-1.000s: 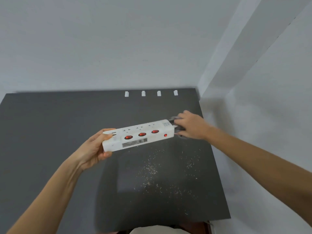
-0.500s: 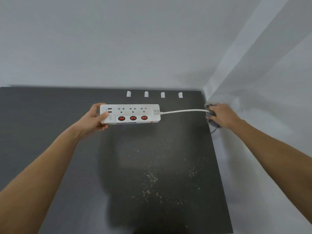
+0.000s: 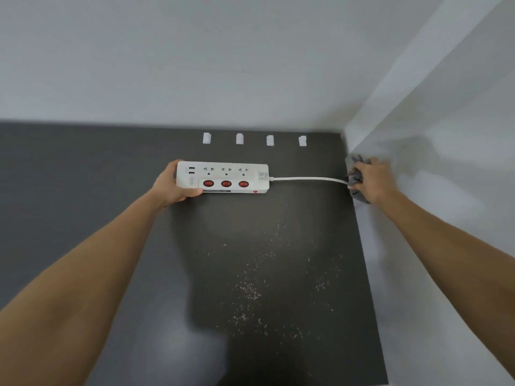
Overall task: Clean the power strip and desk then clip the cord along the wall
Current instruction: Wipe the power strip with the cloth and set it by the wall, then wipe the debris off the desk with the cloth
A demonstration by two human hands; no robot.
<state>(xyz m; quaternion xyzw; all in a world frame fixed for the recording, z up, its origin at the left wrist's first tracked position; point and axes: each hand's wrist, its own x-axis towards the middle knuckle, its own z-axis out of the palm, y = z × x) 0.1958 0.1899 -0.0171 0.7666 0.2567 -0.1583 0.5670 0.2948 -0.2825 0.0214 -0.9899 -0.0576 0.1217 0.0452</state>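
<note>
A white power strip with three red switches lies on the dark desk, near its far edge. My left hand grips the strip's left end. Its white cord runs straight to the right, to the desk's right edge. There my right hand is closed around a grey cloth wrapped on the cord. Several white cord clips stand in a row along the desk's back edge by the wall.
Pale crumbs and dust are scattered over the near right part of the desk. A white wall rises behind the desk and a side wall closes off the right.
The strip went from tilted in the air to flat near the back of the desk. My right hand slid the cloth along the cord from the strip's end to the desk's right edge.
</note>
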